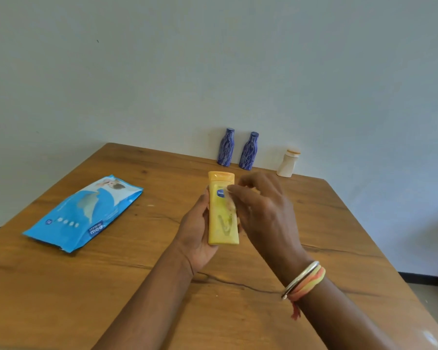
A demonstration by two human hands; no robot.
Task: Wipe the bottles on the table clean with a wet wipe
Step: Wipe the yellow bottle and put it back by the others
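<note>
The bottles stand apart on a wooden table (pixel 111 286): a blue wet-wipe pack (pixel 84 213) lies at the left, two blue bottles (pixel 235 150) and a white bottle (pixel 287 164) stand against the wall. A yellow bottle (pixel 223 210) is held above the table's middle, cap away, the left hand (pixel 196 231) curled around its left side and base. The right hand (pixel 266 208), wrist bent and fingers bunched, presses a blurred wipe (pixel 232 202) against the bottle's front.
</note>
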